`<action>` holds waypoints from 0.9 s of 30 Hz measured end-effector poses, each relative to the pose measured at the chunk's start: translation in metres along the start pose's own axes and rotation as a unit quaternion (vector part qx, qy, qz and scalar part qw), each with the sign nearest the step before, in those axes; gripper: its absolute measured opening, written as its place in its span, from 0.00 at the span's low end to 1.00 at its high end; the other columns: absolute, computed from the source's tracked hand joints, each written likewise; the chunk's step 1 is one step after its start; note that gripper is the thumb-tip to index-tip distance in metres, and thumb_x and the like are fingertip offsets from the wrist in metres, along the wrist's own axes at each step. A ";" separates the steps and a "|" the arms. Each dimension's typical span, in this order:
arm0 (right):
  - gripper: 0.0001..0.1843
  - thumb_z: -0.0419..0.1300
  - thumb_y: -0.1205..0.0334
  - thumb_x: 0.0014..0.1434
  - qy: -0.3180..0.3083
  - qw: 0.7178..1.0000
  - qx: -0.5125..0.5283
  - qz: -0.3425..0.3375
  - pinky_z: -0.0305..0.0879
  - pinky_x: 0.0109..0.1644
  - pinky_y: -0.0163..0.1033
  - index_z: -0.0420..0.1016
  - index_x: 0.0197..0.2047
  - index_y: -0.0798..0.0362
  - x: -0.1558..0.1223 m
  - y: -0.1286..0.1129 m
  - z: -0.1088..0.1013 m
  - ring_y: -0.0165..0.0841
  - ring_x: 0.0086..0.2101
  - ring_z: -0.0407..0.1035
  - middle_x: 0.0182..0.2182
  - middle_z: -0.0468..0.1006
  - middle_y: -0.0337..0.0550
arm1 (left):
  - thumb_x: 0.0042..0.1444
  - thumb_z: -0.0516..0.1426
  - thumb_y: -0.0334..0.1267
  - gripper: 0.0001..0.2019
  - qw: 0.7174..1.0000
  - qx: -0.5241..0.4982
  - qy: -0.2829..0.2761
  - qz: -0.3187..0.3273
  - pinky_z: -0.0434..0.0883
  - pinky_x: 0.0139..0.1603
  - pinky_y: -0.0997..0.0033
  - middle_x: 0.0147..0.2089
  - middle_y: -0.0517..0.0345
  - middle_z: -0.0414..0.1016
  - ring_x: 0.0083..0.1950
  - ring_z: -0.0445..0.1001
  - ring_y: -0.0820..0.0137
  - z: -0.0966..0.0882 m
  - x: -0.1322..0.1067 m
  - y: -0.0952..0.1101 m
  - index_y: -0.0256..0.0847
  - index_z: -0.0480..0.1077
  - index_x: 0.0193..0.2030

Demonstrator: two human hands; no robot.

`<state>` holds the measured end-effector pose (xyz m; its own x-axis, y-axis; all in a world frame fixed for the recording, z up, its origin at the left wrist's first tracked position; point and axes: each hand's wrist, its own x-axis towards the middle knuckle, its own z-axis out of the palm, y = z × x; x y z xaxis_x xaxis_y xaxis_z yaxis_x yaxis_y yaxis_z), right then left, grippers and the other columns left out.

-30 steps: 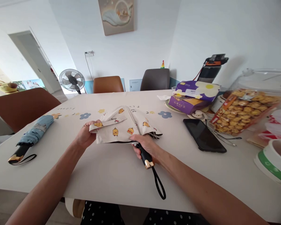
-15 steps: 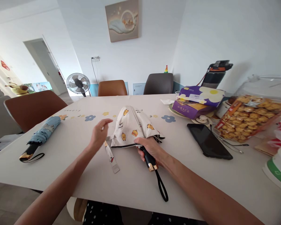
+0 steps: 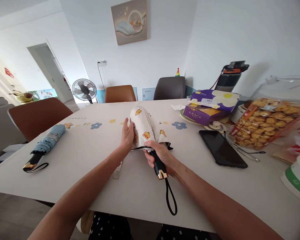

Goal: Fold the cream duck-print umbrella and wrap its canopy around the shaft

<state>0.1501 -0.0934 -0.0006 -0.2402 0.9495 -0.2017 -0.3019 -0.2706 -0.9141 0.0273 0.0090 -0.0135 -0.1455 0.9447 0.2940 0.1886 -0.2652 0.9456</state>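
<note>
A white folding umbrella (image 3: 143,125) printed with yellow chicks lies over the middle of the table, its canopy loosely folded. My right hand (image 3: 162,156) is closed around the top of its black and gold handle, with the thumb on the canopy's black-trimmed hem. Against the canopy's left side is my left hand (image 3: 128,134), its fingers curved onto the fabric and partly hidden by it. The fastening strap (image 3: 117,171) hangs down below my left wrist. A black wrist loop (image 3: 171,200) trails from the handle end.
To the left lies a folded blue umbrella (image 3: 48,140) with a black handle. A black phone (image 3: 222,148) and cables lie at the right, near a jar of cookies (image 3: 272,120). Behind are purple boxes (image 3: 202,113) and a dark bottle (image 3: 228,78). Chairs stand around the table (image 3: 72,180).
My left hand has moved right and onto the canopy. The canopy's left side is now drawn in and narrower. My right hand has kept its hold on the handle.
</note>
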 end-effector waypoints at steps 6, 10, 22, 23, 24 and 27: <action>0.08 0.58 0.59 0.49 0.094 0.994 -0.031 -0.041 0.56 0.11 0.32 0.63 0.26 0.53 0.005 -0.002 -0.002 0.26 0.09 0.55 0.09 0.61 0.32 | 0.57 0.50 0.41 0.09 0.995 -0.046 -0.078 0.028 0.69 0.44 0.68 0.43 0.54 0.71 0.44 0.70 0.68 0.002 -0.026 0.021 0.41 0.67 0.41; 0.08 0.58 0.59 0.49 0.093 0.992 -0.077 -0.027 0.58 0.11 0.32 0.63 0.25 0.53 0.004 -0.002 -0.003 0.26 0.09 0.55 0.09 0.62 0.33 | 0.54 0.54 0.51 0.15 0.979 -0.100 -0.171 -0.039 0.69 0.41 0.68 0.39 0.53 0.73 0.43 0.71 0.65 0.010 -0.034 0.037 0.39 0.68 0.38; 0.10 0.58 0.57 0.51 -0.055 0.995 -0.064 0.058 0.57 0.12 0.31 0.64 0.25 0.54 -0.005 0.003 0.005 0.25 0.11 0.56 0.12 0.64 0.34 | 0.45 0.58 0.37 0.18 0.874 -0.374 -0.143 -0.277 0.71 0.51 0.57 0.41 0.50 0.76 0.44 0.74 0.59 -0.001 -0.016 0.030 0.37 0.68 0.46; 0.10 0.59 0.57 0.50 -0.056 0.995 -0.051 0.062 0.58 0.12 0.32 0.65 0.28 0.55 -0.005 0.005 0.006 0.25 0.11 0.56 0.14 0.66 0.34 | 0.45 0.58 0.36 0.18 0.871 -0.374 -0.136 -0.287 0.71 0.50 0.56 0.41 0.51 0.76 0.44 0.74 0.59 -0.001 -0.016 0.029 0.37 0.68 0.45; 0.10 0.60 0.57 0.50 -0.056 0.995 -0.038 0.066 0.58 0.12 0.32 0.65 0.30 0.55 -0.004 0.006 0.007 0.25 0.11 0.57 0.16 0.67 0.35 | 0.44 0.58 0.36 0.18 0.870 -0.373 -0.132 -0.293 0.71 0.50 0.56 0.40 0.51 0.76 0.43 0.75 0.58 -0.002 -0.016 0.029 0.36 0.68 0.44; 0.14 0.60 0.56 0.51 -0.059 0.995 -0.010 0.077 0.57 0.12 0.32 0.66 0.37 0.56 -0.002 0.009 0.010 0.26 0.13 0.59 0.19 0.70 0.37 | 0.43 0.58 0.37 0.17 0.868 -0.373 -0.130 -0.301 0.72 0.49 0.55 0.39 0.51 0.76 0.42 0.75 0.58 -0.004 -0.015 0.027 0.36 0.68 0.43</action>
<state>0.1383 -0.0991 -0.0046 -0.3900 0.8711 -0.2985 -0.2342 -0.4073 -0.8828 0.0302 -0.0131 0.0083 0.2426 0.9414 -0.2344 -0.5412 0.3318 0.7727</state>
